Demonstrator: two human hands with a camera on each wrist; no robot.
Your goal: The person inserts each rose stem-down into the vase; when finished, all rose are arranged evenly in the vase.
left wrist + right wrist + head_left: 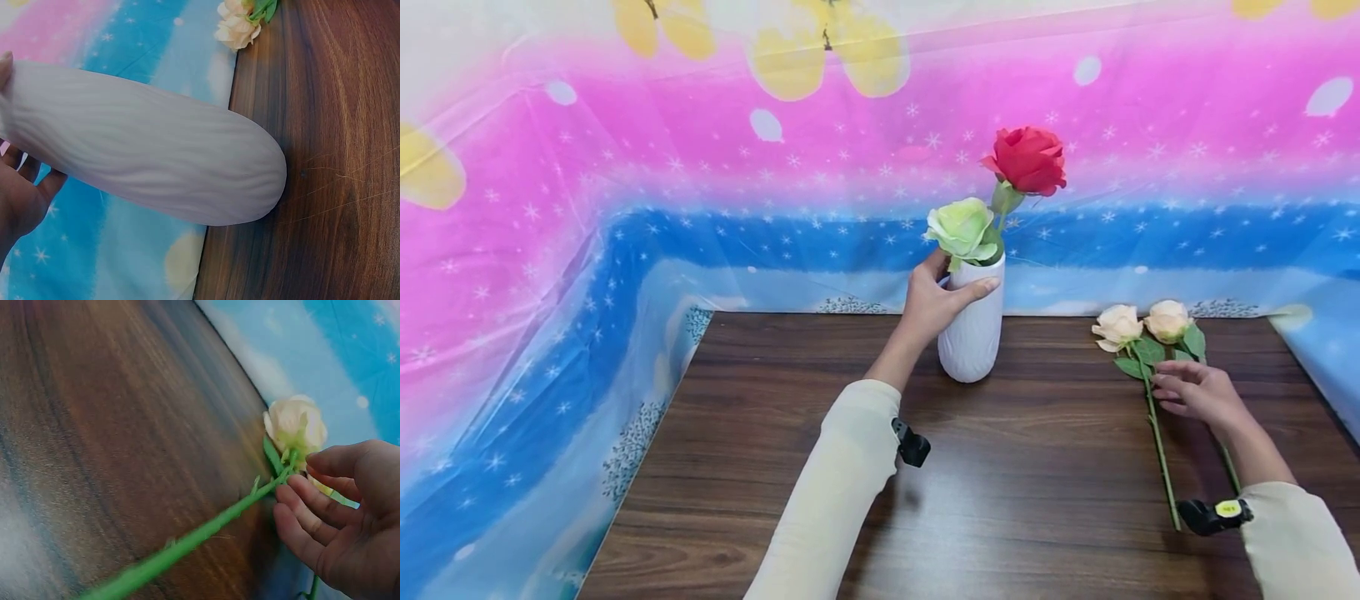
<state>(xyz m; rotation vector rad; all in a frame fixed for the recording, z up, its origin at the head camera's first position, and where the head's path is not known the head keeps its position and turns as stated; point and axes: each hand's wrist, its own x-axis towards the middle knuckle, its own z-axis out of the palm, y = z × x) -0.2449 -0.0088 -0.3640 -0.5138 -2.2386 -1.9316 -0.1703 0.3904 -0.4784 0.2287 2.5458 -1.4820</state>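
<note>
Near the top of a white ribbed vase (pixel 972 337), my left hand (pixel 934 302) grips it, thumb across the front. The vase (pixel 156 144) stands upright on the table, holding a pale green rose (pixel 962 227) and a taller red rose (pixel 1028 161). Over on the right, two cream roses lie on the table: the left one (pixel 1117 325) and the right one (pixel 1167 321). My right hand (pixel 1206 396) is beside the left rose's green stem (pixel 1163 454), with fingers slightly bent. In the right wrist view, thumb and fingertips are close to the stem (pixel 206 531) but not closed round it.
The dark wooden table (pixel 1037 517) ends at the back against a pink and blue cloth (pixel 820 167) patterned with snowflakes and yellow butterflies. My right forearm lies over part of the second rose's stem (pixel 1228 467).
</note>
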